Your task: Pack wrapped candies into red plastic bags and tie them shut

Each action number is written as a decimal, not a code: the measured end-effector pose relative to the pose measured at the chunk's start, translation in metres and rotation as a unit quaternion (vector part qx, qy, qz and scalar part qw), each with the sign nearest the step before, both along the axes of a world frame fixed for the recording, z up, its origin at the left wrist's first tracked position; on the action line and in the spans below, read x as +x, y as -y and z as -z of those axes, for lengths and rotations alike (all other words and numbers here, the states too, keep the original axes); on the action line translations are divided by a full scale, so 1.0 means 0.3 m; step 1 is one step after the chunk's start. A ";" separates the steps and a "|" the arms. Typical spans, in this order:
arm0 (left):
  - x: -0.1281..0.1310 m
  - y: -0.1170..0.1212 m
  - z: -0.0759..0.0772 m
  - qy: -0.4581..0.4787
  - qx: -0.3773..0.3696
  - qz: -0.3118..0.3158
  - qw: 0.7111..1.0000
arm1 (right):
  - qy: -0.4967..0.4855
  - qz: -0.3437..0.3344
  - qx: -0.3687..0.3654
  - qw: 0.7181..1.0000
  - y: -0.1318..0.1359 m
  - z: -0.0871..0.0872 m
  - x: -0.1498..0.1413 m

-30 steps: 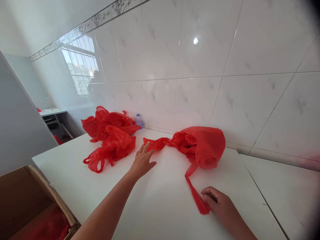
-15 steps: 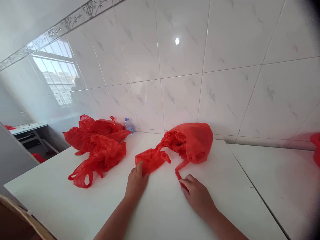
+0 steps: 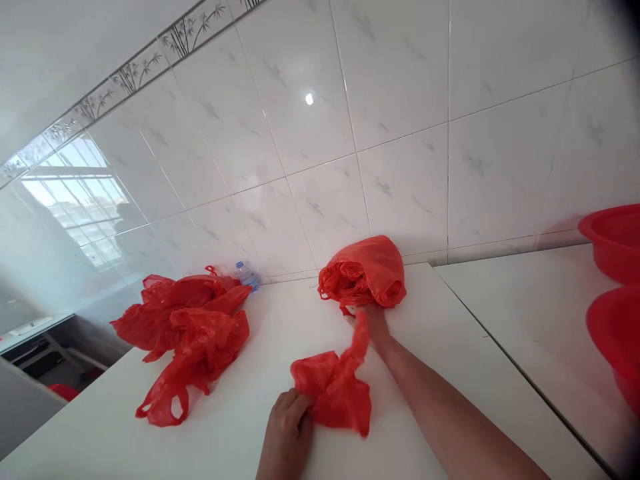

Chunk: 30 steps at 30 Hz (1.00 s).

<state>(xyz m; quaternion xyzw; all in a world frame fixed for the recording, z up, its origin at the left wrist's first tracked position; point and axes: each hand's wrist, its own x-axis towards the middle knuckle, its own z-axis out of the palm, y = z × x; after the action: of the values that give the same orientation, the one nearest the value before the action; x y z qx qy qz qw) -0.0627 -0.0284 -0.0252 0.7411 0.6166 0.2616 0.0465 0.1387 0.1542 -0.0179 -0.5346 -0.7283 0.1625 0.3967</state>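
Observation:
My left hand (image 3: 289, 427) is closed on the left edge of a crumpled red plastic bag (image 3: 333, 400), which lies low over the white table. One strip of that bag sticks up toward the back. My right hand (image 3: 374, 325) reaches to the front underside of a rolled bundle of red plastic bags (image 3: 367, 270) by the wall. The raised strip and the bundle cover most of its fingers, so its grip is hidden. To the left, a loose heap of red plastic bags (image 3: 195, 327) spreads over the table, one looped handle toward me.
A small clear bottle with a blue cap (image 3: 247, 277) leans behind the heap, near the tiled wall (image 3: 320, 193). Red basins (image 3: 617, 333) stand at the right edge. A seam (image 3: 500, 340) runs between two white tabletops (image 3: 270, 347).
The left bag has come apart from the bundle and moved toward me with my left hand. My right hand has gone forward to the bundle. The view has turned right, bringing in the basins.

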 end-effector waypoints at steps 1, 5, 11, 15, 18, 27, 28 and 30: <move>0.001 -0.001 0.001 0.009 0.002 0.005 1.000 | -0.013 0.006 -0.004 1.000 -0.007 -0.001 0.003; -0.001 -0.014 0.003 0.052 0.008 -0.004 0.999 | -0.061 0.025 -0.045 0.997 0.012 0.026 0.039; 0.013 -0.081 -0.002 0.079 0.021 -0.020 0.996 | -0.115 -0.059 -0.119 0.984 0.215 0.045 0.175; 0.062 -0.147 0.013 0.092 0.031 0.018 0.995 | -0.252 -0.227 -0.224 0.914 0.382 0.015 0.267; 0.126 -0.196 0.023 0.088 0.048 0.081 0.992 | -0.292 -0.223 -0.247 0.897 0.468 0.006 0.295; 0.158 -0.325 0.007 0.168 0.130 0.001 0.977 | -0.327 -0.081 -0.279 0.899 0.455 0.000 0.321; 0.144 -0.322 0.002 0.182 0.130 -0.035 0.974 | -0.333 -0.074 -0.282 0.897 0.449 -0.002 0.323; 0.126 -0.298 -0.008 0.202 0.128 -0.062 0.969 | -0.337 -0.056 -0.280 0.897 0.444 -0.003 0.322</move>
<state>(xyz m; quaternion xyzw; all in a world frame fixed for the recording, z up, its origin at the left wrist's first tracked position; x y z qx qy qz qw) -0.0250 0.0609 -0.0228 0.6328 0.6009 0.4849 0.0585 0.2354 0.0210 -0.0170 -0.4950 -0.5042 0.5520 0.4428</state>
